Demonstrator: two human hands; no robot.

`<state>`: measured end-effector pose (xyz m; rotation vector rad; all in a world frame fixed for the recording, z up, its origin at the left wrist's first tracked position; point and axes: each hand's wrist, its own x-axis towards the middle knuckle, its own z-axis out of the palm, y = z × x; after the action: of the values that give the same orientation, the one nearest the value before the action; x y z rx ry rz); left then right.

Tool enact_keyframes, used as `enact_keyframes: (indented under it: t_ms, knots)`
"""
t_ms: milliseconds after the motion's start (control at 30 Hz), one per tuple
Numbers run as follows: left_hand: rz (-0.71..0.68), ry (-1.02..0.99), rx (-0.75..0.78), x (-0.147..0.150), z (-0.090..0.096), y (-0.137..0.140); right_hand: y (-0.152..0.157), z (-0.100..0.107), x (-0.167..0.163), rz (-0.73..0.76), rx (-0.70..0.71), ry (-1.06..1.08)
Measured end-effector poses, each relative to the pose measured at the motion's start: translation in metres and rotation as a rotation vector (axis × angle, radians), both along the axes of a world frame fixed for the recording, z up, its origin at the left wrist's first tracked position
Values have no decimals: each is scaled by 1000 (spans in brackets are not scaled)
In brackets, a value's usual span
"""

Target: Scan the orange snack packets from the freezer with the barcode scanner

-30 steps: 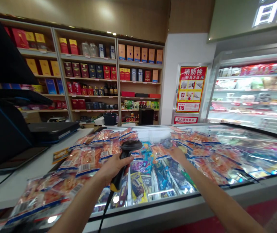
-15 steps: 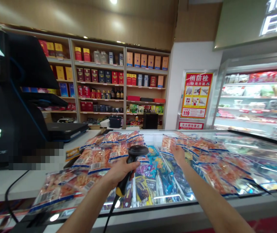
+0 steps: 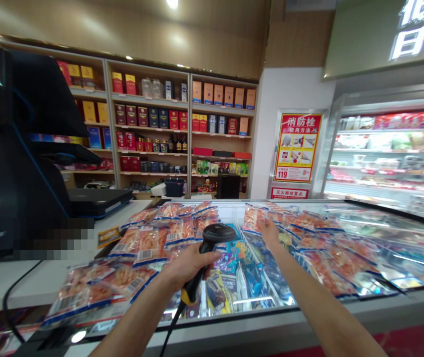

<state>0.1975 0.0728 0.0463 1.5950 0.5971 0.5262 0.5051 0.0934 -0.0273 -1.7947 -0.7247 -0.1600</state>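
Observation:
My left hand (image 3: 187,265) is wrapped round the handle of a black and yellow barcode scanner (image 3: 217,232), its head tilted up and its cable running down to the bottom edge. My right hand (image 3: 270,233) reaches forward and pinches the right side of a clear food packet (image 3: 253,217) with orange-pink contents and a blue edge. The fingertips are partly hidden. Between the scanner and that packet is a small gap. Similar packets lie in a left heap (image 3: 148,243) and a right heap (image 3: 327,267) on the glass top of a chest freezer (image 3: 230,210).
Colourful packs (image 3: 217,292) show through the freezer glass. At left stands a black checkout machine (image 3: 37,163) on a white counter (image 3: 22,282). Shelves of boxes (image 3: 152,117) line the back, with a red and yellow poster (image 3: 296,148) and a lit open fridge (image 3: 390,163) at right.
My left hand and the scanner have shifted slightly right, nearer the packet at my right hand. The right hand keeps its pinch, and the view has turned a little to the right.

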Motion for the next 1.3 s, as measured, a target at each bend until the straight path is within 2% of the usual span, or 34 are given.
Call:
enact_keyframes:
  t_ms: [200, 300, 400, 533, 700, 800, 933, 1067, 1200, 1300]
  knots:
    - [29, 20, 44, -7, 0, 4, 4, 4, -5, -11, -24, 5]
    - [124, 13, 16, -17, 0, 10, 9, 11, -10, -26, -20, 20]
    - [267, -17, -8, -37, 5, 20, 20, 23, -20, 29, 59, 78]
    - [409, -42, 11, -70, 14, 30, 46, 45, -51, 150, 79, 60]
    - [495, -66, 1, -97, 21, 27, 90, 72, -108, 191, -28, -20]
    - [541, -56, -32, -106, 22, 26, 111, 82, -135, 270, -103, -49]
    - [572, -30, -57, -120, 17, 32, 123, 76, -156, 411, -279, -319]
    - [612, -18, -56, -128, 11, 40, 119, 63, -167, 447, -415, -594]
    - [575, -26, -80, -122, 8, 42, 103, 59, -159, 423, -409, -545]
    - [554, -17, -85, -106, 7, 40, 80, 54, -132, 357, -410, -469]
